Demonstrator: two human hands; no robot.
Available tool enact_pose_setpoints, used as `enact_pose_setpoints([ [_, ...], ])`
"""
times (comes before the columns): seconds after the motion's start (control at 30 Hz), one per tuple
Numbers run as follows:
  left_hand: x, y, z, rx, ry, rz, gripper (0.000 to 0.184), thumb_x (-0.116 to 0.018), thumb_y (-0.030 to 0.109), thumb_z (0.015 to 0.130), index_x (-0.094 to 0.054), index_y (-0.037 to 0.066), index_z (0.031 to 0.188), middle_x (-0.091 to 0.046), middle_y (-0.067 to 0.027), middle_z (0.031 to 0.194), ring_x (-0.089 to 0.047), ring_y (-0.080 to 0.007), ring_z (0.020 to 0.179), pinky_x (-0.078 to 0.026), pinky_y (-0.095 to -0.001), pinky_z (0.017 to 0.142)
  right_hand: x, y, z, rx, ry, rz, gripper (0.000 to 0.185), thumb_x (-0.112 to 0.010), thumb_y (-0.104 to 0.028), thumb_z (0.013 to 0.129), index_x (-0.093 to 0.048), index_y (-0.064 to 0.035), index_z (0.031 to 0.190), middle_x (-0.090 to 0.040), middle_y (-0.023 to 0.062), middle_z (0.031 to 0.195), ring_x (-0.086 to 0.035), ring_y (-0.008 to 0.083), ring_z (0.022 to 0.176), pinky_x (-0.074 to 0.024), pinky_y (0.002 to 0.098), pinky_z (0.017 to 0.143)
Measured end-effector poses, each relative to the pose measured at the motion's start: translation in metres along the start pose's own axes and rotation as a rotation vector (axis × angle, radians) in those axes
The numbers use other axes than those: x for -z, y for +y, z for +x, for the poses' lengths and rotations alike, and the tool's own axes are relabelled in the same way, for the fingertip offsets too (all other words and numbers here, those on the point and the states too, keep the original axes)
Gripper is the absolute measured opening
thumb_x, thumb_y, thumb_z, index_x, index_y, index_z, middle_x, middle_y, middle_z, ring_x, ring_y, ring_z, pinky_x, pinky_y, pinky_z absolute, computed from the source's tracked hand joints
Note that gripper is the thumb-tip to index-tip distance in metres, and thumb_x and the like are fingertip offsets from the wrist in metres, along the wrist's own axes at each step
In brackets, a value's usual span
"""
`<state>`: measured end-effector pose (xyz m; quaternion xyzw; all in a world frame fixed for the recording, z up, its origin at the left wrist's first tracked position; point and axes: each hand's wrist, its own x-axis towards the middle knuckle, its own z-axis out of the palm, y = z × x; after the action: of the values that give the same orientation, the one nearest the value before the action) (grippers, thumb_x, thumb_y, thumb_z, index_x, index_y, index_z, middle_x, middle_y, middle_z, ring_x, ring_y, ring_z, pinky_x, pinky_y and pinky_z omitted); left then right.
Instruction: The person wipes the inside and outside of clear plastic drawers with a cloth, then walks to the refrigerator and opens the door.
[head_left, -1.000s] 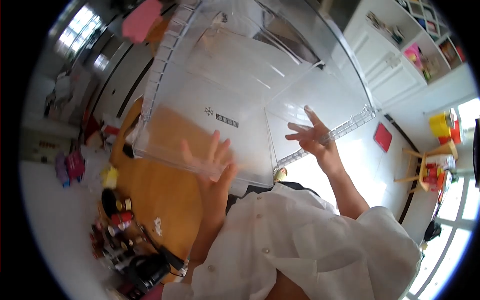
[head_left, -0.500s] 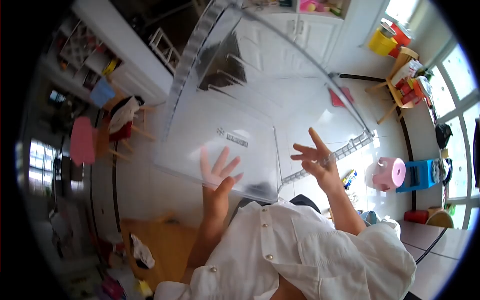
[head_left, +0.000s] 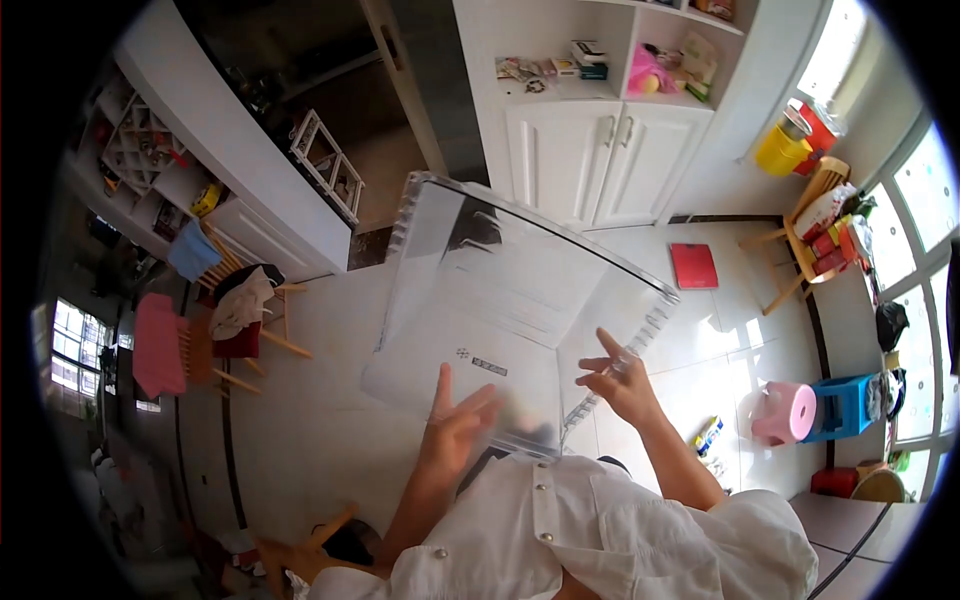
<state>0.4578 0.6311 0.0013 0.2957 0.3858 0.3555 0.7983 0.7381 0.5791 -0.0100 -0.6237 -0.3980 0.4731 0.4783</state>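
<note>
A large see-through plastic drawer [head_left: 470,320] with ribbed side edges and a small printed snowflake logo is tilted in front of my body, above the floor. My right hand [head_left: 622,388] is at its ribbed right edge, the rim lying between thumb and fingers, some fingers stretched out. My left hand [head_left: 455,430] is by the lower left part of the drawer with fingers apart. Those fingers are smeared by motion, and whether they press on the plastic I cannot tell.
White cabinets [head_left: 565,155] stand ahead, a doorway to their left. On the tiled floor lie a red flat square [head_left: 694,266] and a yellow-blue packet [head_left: 709,435]. To the right are a pink stool [head_left: 783,412], a blue stool [head_left: 838,405] and a loaded wooden chair [head_left: 815,240].
The drawer has come lower in view and tips differently, showing more of the cabinets. My left hand has shifted right and turned; my right hand stays at the ribbed edge.
</note>
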Motion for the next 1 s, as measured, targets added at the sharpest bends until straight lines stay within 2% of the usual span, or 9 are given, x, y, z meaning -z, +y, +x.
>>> enact_pose_setpoints([
  [0.07, 0.013, 0.031, 0.021, -0.009, 0.066, -0.088, 0.094, -0.047, -0.002, 0.08, 0.01, 0.02, 0.151, -0.044, -0.0309, 0.135, -0.054, -0.0366, 0.117, -0.048, -0.0391, 0.094, -0.021, -0.01, 0.052, -0.006, -0.051, -0.011, 0.068, -0.069, -0.021, 0.073, -0.049, 0.0061, 0.132, -0.066, 0.0212, 0.11, -0.066, 0.0204, 0.087, -0.0494, 0.0297, 0.083],
  [0.1, 0.021, 0.044, 0.032, -0.015, 0.095, -0.131, 0.094, -0.046, -0.003, 0.08, 0.011, 0.019, 0.151, -0.044, -0.0315, 0.134, -0.055, -0.0355, 0.115, -0.048, -0.0397, 0.093, -0.026, -0.017, 0.078, -0.053, -0.174, -0.132, 0.072, -0.071, -0.023, 0.079, -0.04, 0.0006, 0.14, -0.063, 0.0207, 0.117, -0.065, 0.0208, 0.092, -0.0485, 0.0302, 0.086],
  [0.23, 0.059, 0.079, 0.084, -0.054, 0.175, -0.203, 0.091, -0.045, -0.001, 0.08, 0.008, 0.017, 0.151, -0.045, -0.0326, 0.132, -0.055, -0.0383, 0.115, -0.048, -0.038, 0.096, -0.054, -0.017, 0.132, 0.01, -0.248, 0.135, 0.077, -0.064, -0.02, 0.091, -0.016, -0.0084, 0.151, -0.057, 0.0184, 0.128, -0.058, 0.0239, 0.111, -0.0461, 0.0337, 0.093],
  [0.33, 0.064, 0.104, 0.118, -0.06, 0.284, -0.264, 0.089, -0.045, -0.001, 0.081, 0.007, 0.017, 0.151, -0.046, -0.0341, 0.129, -0.055, -0.0397, 0.114, -0.049, -0.039, 0.097, -0.041, -0.009, 0.151, 0.041, -0.186, -0.079, 0.071, -0.064, -0.016, 0.091, -0.023, -0.0077, 0.149, -0.054, 0.0178, 0.132, -0.056, 0.0245, 0.116, -0.0469, 0.0339, 0.093],
  [0.47, 0.071, 0.114, 0.148, -0.116, 0.374, -0.302, 0.089, -0.045, -0.002, 0.081, 0.008, 0.017, 0.151, -0.048, -0.0342, 0.127, -0.056, -0.0394, 0.113, -0.048, -0.0402, 0.097, 0.015, 0.039, 0.168, -0.164, -0.157, -0.026, 0.058, -0.062, -0.016, 0.092, -0.037, -0.002, 0.142, -0.058, 0.0181, 0.127, -0.058, 0.0228, 0.113, -0.0462, 0.0321, 0.095],
  [0.57, 0.07, 0.131, 0.17, -0.173, 0.42, -0.313, 0.089, -0.046, -0.002, 0.081, 0.006, 0.016, 0.151, -0.049, -0.0334, 0.126, -0.056, -0.0397, 0.113, -0.047, -0.0408, 0.098, 0.036, 0.024, 0.208, -0.252, -0.178, -0.179, 0.051, -0.062, -0.015, 0.092, -0.043, 0.0017, 0.137, -0.063, 0.0173, 0.118, -0.06, 0.02, 0.109, -0.0454, 0.0299, 0.095],
  [0.6, 0.069, 0.136, 0.172, -0.194, 0.429, -0.32, 0.089, -0.046, -0.002, 0.081, 0.006, 0.016, 0.151, -0.049, -0.0334, 0.126, -0.056, -0.0399, 0.114, -0.047, -0.041, 0.099, 0.039, 0.026, 0.228, -0.22, -0.201, -0.194, 0.048, -0.058, -0.01, 0.093, -0.044, -0.001, 0.137, -0.065, 0.0122, 0.116, -0.063, 0.0187, 0.1, -0.047, 0.0281, 0.085],
  [0.67, 0.06, 0.142, 0.177, -0.231, 0.481, -0.354, 0.089, -0.046, -0.003, 0.081, 0.005, 0.016, 0.151, -0.049, -0.0335, 0.126, -0.056, -0.0399, 0.114, -0.046, -0.0411, 0.099, 0.041, 0.012, 0.267, -0.208, -0.26, -0.198, 0.048, -0.061, -0.015, 0.093, -0.046, 0.0014, 0.135, -0.064, 0.0163, 0.116, -0.06, 0.0186, 0.106, -0.0447, 0.0296, 0.095],
  [1.0, 0.007, 0.162, 0.204, -0.4, 0.701, -0.42, 0.089, -0.045, -0.005, 0.08, 0.003, 0.016, 0.152, -0.047, -0.0318, 0.13, -0.051, -0.0403, 0.12, -0.043, -0.0388, 0.103, -0.003, -0.028, 0.443, 0.015, -0.601, -0.288, 0.043, -0.059, -0.014, 0.093, -0.049, -0.0013, 0.133, -0.065, 0.0145, 0.114, -0.062, 0.0185, 0.102, -0.0475, 0.0314, 0.089],
])
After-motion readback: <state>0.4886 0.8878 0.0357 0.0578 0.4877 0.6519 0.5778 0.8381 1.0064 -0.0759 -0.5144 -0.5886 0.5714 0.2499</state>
